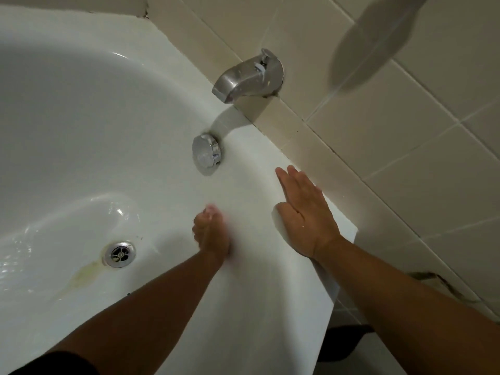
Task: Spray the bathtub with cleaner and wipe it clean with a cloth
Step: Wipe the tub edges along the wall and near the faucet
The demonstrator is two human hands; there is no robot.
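The white bathtub fills the left and centre, wet around its drain. My left hand is down against the tub's inner end wall, below the overflow knob. It is blurred by motion and its fingers look curled. Whether it holds a cloth I cannot tell, since nothing stands out against the white wall. My right hand lies flat on the tub's rim near the tiled wall, fingers straight and together. No spray bottle is in view.
A metal spout sticks out of the beige tiled wall above the round chrome overflow knob. A yellowish stain runs from the drain. The tub's corner ends at the right, with floor below.
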